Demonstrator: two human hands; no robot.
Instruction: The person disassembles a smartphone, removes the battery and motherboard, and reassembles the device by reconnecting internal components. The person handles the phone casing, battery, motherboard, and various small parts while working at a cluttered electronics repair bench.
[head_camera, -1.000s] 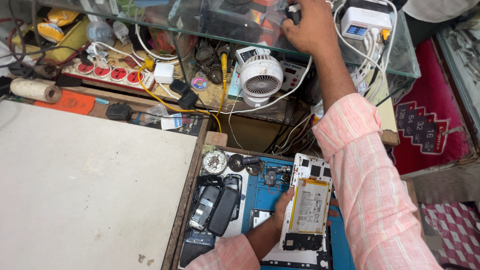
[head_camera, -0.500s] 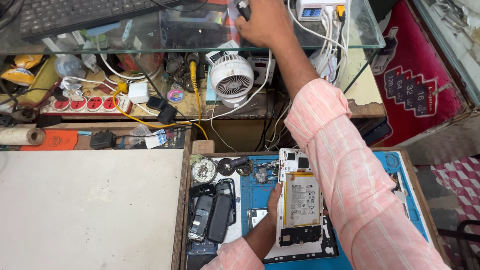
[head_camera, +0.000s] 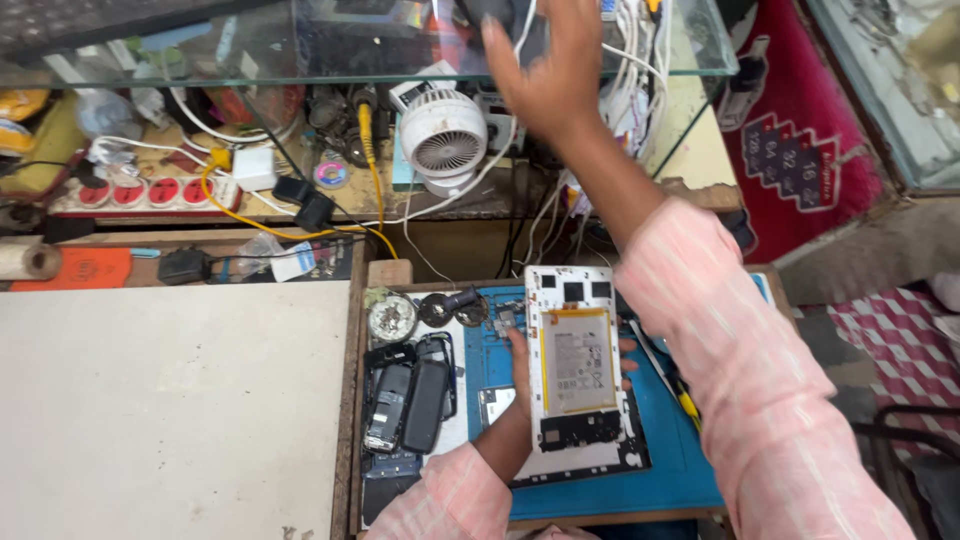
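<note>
**Opened tablet, back cover off**

The opened tablet (head_camera: 578, 385) lies gripped in the left hand (head_camera: 522, 372) over the blue mat (head_camera: 680, 470), battery exposed, nothing yet removed. Far above it, the right hand (head_camera: 552, 70) reaches spread-fingered, empty, beside the small white fan (head_camera: 443, 140).

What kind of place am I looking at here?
Most likely a small phone and tablet repair bench. The left hand holds an opened tablet with its battery showing over a blue work mat, beside old phone parts. A power strip and tangled cables sit behind.
</note>
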